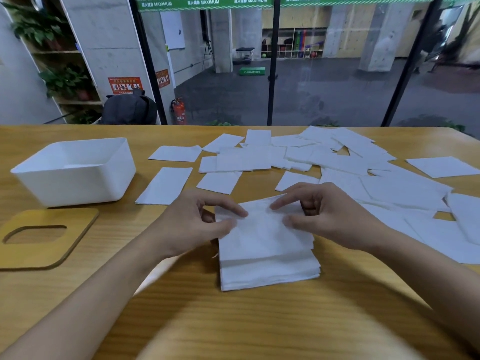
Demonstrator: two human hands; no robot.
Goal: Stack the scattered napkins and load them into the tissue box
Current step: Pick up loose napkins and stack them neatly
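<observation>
A stack of white napkins [267, 258] lies on the wooden table in front of me. My left hand [192, 222] pinches the top napkin at its far left corner. My right hand [327, 216] holds the same napkin at its far right side, thumb and fingers on it. Several loose white napkins [337, 162] lie scattered across the far and right part of the table. The white tissue box [78, 170] stands open and appears empty at the left. Its wooden lid [44, 237], with an oval slot, lies flat in front of the box.
The wooden table [259, 320] ends at a glass wall behind the napkins. One long napkin [166, 185] lies between the box and my hands. A strip of white paper [153, 279] peeks out under my left forearm.
</observation>
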